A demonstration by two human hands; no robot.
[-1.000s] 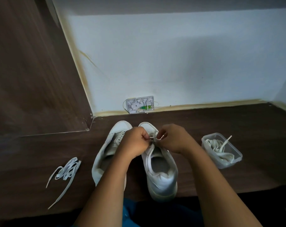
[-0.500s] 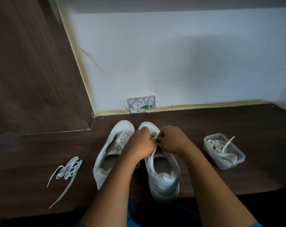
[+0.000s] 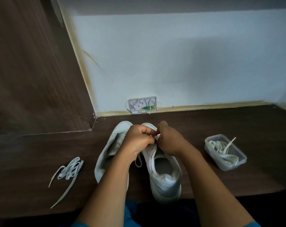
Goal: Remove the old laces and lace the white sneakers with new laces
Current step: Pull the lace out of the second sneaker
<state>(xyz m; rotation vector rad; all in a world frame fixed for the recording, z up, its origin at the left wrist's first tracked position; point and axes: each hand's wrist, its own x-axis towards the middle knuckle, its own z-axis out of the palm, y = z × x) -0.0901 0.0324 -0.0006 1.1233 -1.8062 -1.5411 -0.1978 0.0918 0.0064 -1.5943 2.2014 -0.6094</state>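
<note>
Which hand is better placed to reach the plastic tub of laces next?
Right, probably: the tub lies on the right hand's side; the left hand would have to cross the sneaker whose lace both hands pinch.

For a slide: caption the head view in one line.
Left hand and right hand pinch a lace at one sneaker; the other sneaker, a loose lace and a tub of laces flank it.

- Two sneakers stood at 6 o'clock: left sneaker [image 3: 104, 163], right sneaker [image 3: 166, 181].
- One lace bundle [image 3: 70, 169] lay at 8 o'clock.
- One plastic tub [image 3: 227, 167] sat at 4 o'clock.
- One wall plate [image 3: 143, 104] was at 12 o'clock.
</note>
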